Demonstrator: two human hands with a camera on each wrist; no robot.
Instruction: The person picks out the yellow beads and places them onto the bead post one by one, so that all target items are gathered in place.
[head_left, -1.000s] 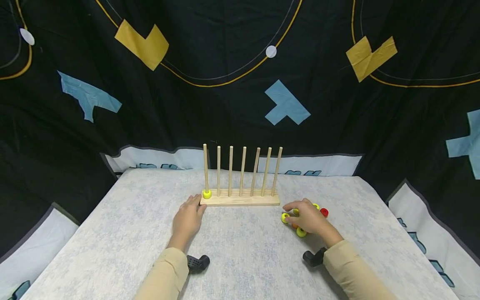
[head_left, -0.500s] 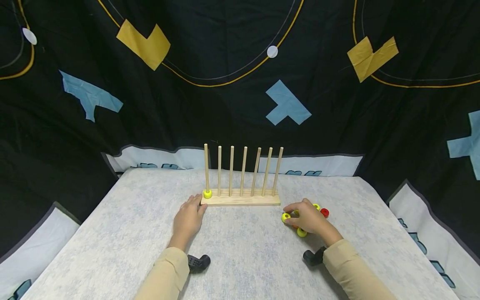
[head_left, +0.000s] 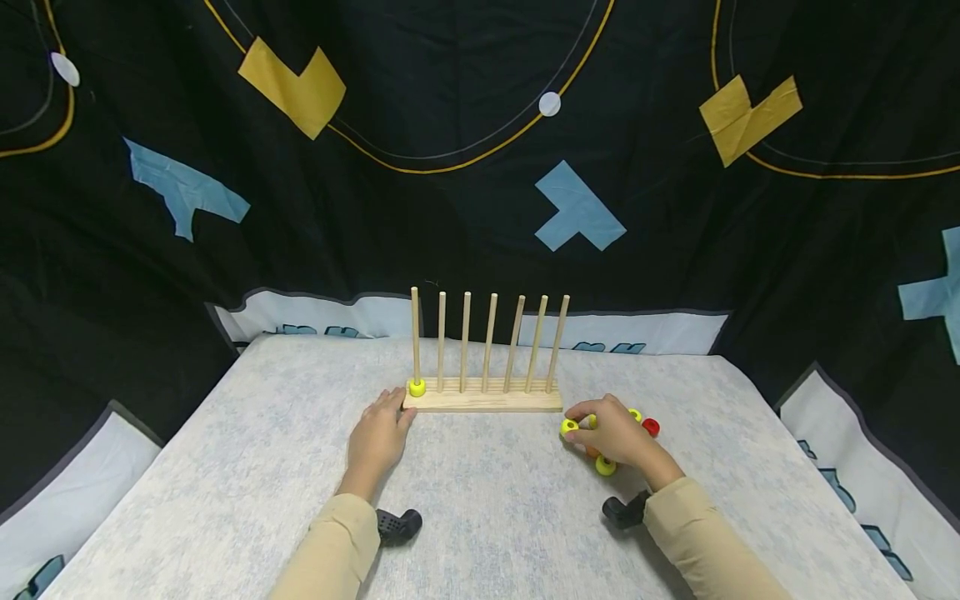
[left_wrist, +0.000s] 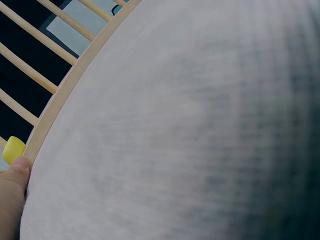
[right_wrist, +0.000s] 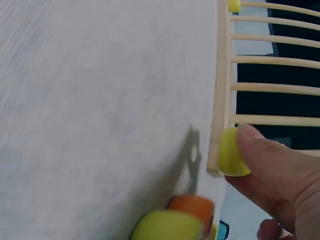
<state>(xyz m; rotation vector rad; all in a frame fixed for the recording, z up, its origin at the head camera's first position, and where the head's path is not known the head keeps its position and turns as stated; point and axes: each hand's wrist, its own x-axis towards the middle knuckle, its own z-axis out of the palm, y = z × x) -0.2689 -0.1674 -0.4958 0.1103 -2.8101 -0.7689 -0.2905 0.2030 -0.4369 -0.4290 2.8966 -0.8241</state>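
Note:
A wooden peg rack with a row of several upright pegs stands on the table, a yellow bead around the foot of its leftmost peg. My left hand holds the rack's left end, thumb at the front edge and fingers at the side. My right hand pinches another yellow bead between thumb and fingers, to the right of the rack and raised over the table. Beneath and around that hand lie loose beads, including a yellow one, an orange one and a red one; the hand partly hides them.
Both wrists carry black camera mounts, one on the left and one on the right. The pale table cover reaches back to a black curtain with tape pieces behind the rack.
The yellow bead at my right fingertips has risen slightly from the table with the hand. My left hand stays at the rack's end. The whole head view has shifted a little.

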